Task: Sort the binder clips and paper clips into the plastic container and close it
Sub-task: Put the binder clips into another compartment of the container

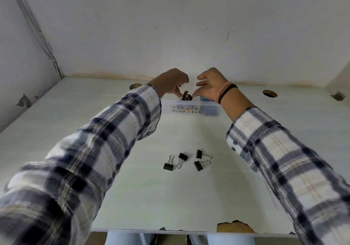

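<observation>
The pale table (180, 197) fills the lower two thirds of the frame, pushed into a corner of white walls, and everything for the job sits along its middle line, which keeps both hands able to reach it.

Both plaid sleeves stretch from the lower corners up to the centre. The arms are almost fully extended, because the plastic container (189, 108) stands at the far side of the table, in the centre of the frame, just below the two hands. It is clear, low and long, with a patterned label on its near wall; its lid is not in view. Something blue shows through its right end, too blurred to name.

The left hand (171, 83) hovers over the container's opening, back upward, wrist bent down, fingers curled downward with the tips touching a small bunch of dark binder clips (186, 96) at the rim. I judge it is letting them down into the box, though whether it truly pinches them I cannot tell. The right hand (209, 85), hair ties at its wrist, faces it palm inward, fingers loosely spread and slightly bent, fingertips close beside the same clips, probably guiding them in.

Four loose binder clips (187, 161) lie in a small cluster at lower centre, well apart from the container, not yet sorted. No paper clips can be made out.
</observation>
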### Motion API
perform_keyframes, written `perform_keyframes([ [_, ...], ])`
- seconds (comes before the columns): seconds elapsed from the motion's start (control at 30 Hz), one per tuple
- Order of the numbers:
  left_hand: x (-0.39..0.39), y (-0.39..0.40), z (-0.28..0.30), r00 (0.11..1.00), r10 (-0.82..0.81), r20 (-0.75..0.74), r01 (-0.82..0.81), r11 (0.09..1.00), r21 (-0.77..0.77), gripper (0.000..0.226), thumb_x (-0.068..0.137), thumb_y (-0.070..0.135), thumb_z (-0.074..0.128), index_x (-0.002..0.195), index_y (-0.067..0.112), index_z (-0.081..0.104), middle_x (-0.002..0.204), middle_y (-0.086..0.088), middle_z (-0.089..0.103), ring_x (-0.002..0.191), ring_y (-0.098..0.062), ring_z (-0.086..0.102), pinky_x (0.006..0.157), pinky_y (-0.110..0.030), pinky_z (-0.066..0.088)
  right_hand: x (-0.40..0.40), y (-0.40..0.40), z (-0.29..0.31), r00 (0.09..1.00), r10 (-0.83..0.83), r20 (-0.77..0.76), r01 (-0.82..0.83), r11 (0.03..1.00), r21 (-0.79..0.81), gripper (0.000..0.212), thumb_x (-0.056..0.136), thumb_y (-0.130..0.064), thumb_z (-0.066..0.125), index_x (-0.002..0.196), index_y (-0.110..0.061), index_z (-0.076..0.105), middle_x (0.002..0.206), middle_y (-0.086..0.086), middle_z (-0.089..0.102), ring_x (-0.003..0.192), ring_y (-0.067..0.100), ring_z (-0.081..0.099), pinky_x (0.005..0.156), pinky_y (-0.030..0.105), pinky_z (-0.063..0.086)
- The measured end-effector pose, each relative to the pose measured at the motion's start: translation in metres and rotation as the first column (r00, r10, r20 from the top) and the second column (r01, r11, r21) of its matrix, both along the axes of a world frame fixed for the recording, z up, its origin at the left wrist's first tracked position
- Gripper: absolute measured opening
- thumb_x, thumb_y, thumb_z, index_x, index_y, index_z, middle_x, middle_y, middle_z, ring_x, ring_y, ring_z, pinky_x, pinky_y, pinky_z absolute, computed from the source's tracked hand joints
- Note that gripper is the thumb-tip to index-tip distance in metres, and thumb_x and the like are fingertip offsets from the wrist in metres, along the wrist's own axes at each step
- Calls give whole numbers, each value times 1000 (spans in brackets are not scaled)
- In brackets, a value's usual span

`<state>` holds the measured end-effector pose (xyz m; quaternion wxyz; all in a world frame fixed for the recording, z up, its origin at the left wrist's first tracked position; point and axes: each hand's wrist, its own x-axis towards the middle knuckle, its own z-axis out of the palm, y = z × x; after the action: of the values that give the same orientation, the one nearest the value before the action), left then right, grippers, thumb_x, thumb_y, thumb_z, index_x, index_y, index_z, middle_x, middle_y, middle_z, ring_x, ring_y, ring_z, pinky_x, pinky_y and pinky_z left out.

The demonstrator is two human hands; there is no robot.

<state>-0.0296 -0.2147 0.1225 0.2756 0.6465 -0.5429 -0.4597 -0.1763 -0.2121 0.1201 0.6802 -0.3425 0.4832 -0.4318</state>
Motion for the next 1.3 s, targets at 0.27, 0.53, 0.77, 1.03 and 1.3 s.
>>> perform_keyframes([
  [0.27,13,64,1,957,-214,195,213,977,25,28,95,2,67,121,-8,64,113,-27,72,87,-33,74,73,-36,65,-43,58,-16,764,292,-575,-375,927,-28,24,87,5,66,110,11,64,99,26,65,80,30,66,70,37,62],
  [0.53,9,162,-46,533,-695,483,599,713,364,94,73,28,92,150,40,39,139,-4,43,83,-11,65,76,-27,62,-40,140,-49,50,561,-826,-666,635,391,79,62,-31,96,129,-22,54,111,8,60,86,24,70,81,39,63],
  [0.77,9,185,-72,564,-532,632,594,792,137,50,78,35,86,124,33,66,117,2,57,106,-22,63,87,-35,57,-27,173,-63,87,292,-952,-697,701,152,42,76,-23,84,113,-20,66,89,1,63,63,17,68,62,28,59],
  [1.03,8,197,-80,725,-386,570,464,886,11,15,76,23,76,86,16,67,81,-6,76,71,-23,76,60,-27,53,-23,180,-77,-33,3,-999,-691,722,25,31,80,-34,74,96,-11,62,96,11,62,72,25,58,63,30,49],
  [1.3,16,187,-76,948,-241,209,250,968,-14,17,85,12,73,89,-3,67,89,-18,76,85,-36,76,83,-40,63,-34,165,-78,181,2,-983,-602,791,-110,27,77,-31,76,79,-4,72,76,10,74,69,20,70,61,26,54],
])
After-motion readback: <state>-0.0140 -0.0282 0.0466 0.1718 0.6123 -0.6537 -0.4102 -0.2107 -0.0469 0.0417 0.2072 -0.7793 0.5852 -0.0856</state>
